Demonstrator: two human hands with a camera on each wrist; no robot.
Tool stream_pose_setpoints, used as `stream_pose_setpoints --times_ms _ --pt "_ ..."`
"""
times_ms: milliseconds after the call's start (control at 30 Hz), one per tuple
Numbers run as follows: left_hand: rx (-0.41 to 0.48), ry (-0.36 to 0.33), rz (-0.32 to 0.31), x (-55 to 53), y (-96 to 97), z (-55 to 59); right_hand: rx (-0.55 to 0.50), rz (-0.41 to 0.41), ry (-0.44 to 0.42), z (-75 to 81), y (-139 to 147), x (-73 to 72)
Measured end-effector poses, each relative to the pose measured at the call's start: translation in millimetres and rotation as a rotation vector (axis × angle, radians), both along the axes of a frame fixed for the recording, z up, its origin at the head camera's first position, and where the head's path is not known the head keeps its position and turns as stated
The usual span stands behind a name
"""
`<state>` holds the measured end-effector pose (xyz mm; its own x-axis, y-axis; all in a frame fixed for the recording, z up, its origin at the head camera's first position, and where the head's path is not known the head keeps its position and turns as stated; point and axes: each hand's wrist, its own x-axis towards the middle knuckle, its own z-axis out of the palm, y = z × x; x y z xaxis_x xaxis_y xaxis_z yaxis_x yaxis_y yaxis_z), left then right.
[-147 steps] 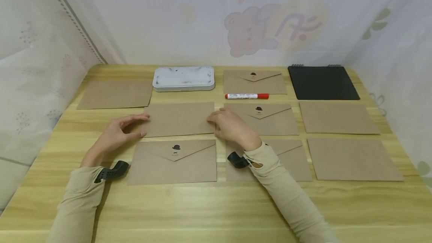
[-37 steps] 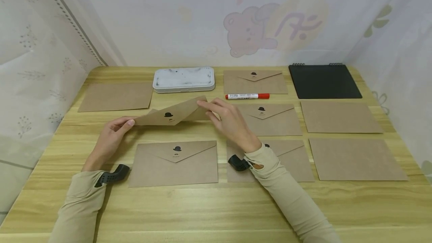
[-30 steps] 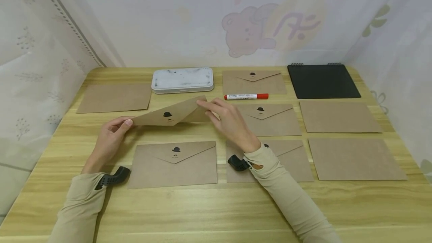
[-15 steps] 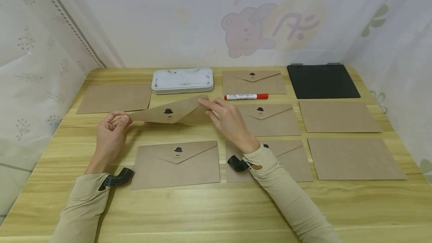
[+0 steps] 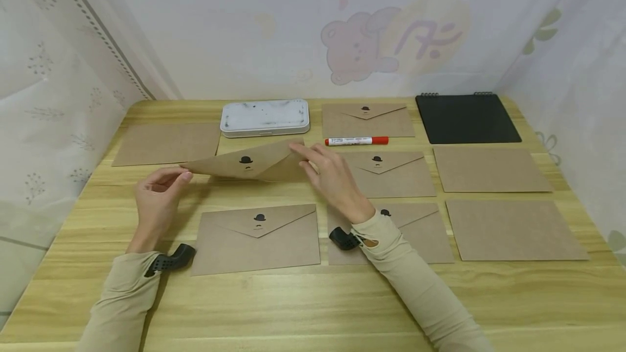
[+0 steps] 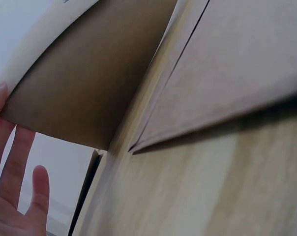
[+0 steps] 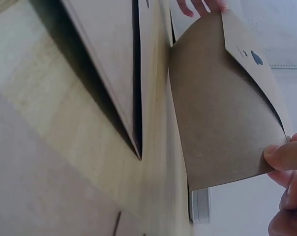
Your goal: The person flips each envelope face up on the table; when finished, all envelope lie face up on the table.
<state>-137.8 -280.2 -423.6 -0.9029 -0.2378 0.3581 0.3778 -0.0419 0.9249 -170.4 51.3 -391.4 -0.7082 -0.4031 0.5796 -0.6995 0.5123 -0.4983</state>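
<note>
A brown kraft-paper envelope (image 5: 244, 163) is raised and tilted between my hands, its flap with a hat-and-moustache print facing me. My left hand (image 5: 158, 194) pinches its left corner between thumb and fingertips. At the other end, my right hand (image 5: 335, 178) pinches the right side; the right wrist view shows the thumb (image 7: 279, 155) on the envelope's front. The envelope bows slightly, and its lower edge hangs close to the table. Just nearer to me lies another flap-up envelope (image 5: 259, 246). Under my right wrist is a partly covered envelope (image 5: 425, 238).
Several more envelopes lie flat: plain side up at far left (image 5: 166, 143) and at right, flap up in the middle columns. A white tin case (image 5: 264, 115), a red-capped marker (image 5: 357, 140) and a black spiral notebook (image 5: 467, 118) are along the back of the wooden table (image 5: 274, 314).
The envelope lay flat, plain side up, between my hands; it is now lifted and turned flap side toward me. Lately my left hand has shifted slightly left along its corner.
</note>
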Motion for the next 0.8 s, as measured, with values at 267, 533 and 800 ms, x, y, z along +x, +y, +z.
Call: stream_pose_setpoints --times_ms 267,533,800 --pt "0.007 0.081 -0.068 -0.9 2.2 -1.6 -0.008 -0.007 -0.003 -3.0 0.2 0.1" --pt "-0.059 0.177 -0.095 -0.5 10.0 8.7 -0.002 -0.024 0.022 -5.5 0.2 -0.9" --pt "-0.308 0.079 -0.086 -0.3 5.0 4.0 0.053 -0.061 -0.018 -8.7 -0.5 -0.5"
